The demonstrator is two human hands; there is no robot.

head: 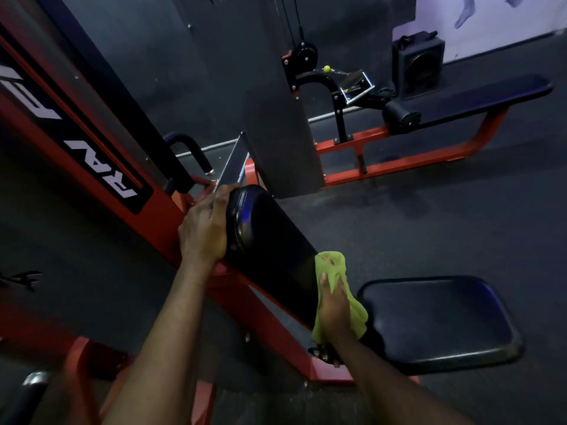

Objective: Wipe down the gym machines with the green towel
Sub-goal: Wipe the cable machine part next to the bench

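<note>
At 5 o'clock the right hand (333, 305) squeezes the one green towel (333, 260) against the back pad (276, 240), beside one seat (438, 320). At 9 o'clock the left hand (204, 228) grips the pad's top. Far off toward 2 o'clock, on the dark gym floor (429, 216), stand one long bench (478, 99) and one speaker (418, 64).

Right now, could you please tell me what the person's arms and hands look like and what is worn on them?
Both forearms are bare to the bottom edge of the picture: no sleeves show. The left hand and the right hand wear no gloves, and I see no watch or band at either wrist. The light is too dim to rule out a ring.
</note>
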